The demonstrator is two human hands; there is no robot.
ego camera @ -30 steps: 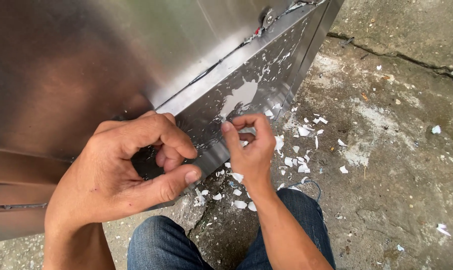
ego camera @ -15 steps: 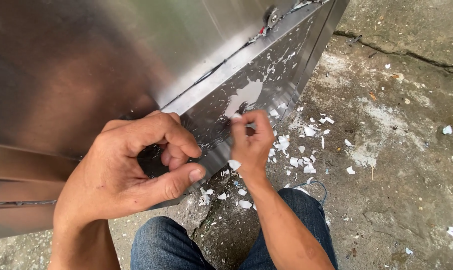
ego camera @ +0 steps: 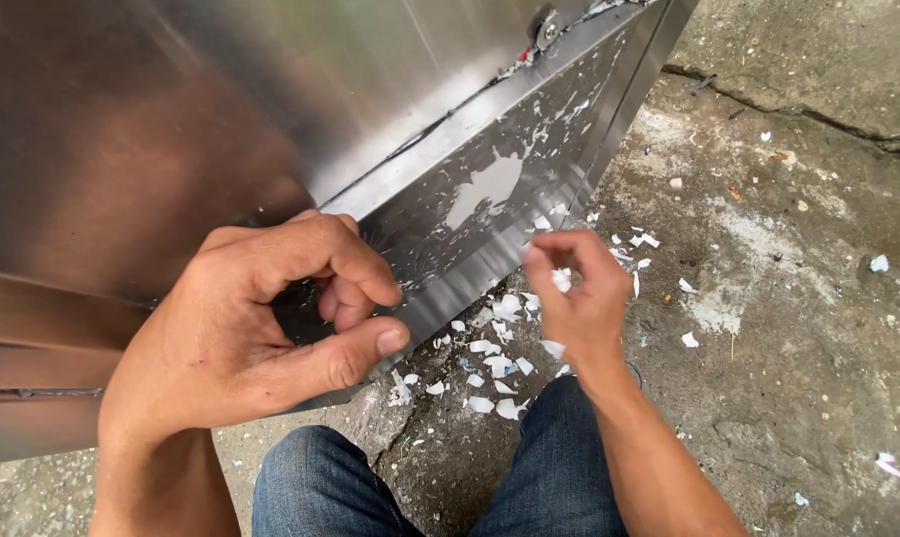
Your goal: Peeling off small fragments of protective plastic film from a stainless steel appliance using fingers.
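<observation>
A stainless steel cabinet point(ego camera: 171, 119) stands in front of me. Its lower steel panel point(ego camera: 569, 109) carries patches of white protective film point(ego camera: 485, 189) and many small remnants. My left hand point(ego camera: 261, 328) is curled against the panel's lower edge, with the thumb under the lip and the fingers bent on the face. My right hand point(ego camera: 579, 298) hovers a little off the panel to the right. Its fingertips are pinched together with a small white film scrap point(ego camera: 561, 281) between them.
Several torn white film scraps point(ego camera: 490, 348) lie on the rough concrete ground point(ego camera: 808, 328) below the panel. A crack point(ego camera: 798, 114) runs across the concrete at the upper right. My knees in blue jeans point(ego camera: 321, 487) are at the bottom of the view.
My right hand has pulled away from the panel toward the right and downward, carrying a bit of film. My left hand has stayed on the panel's lower edge.
</observation>
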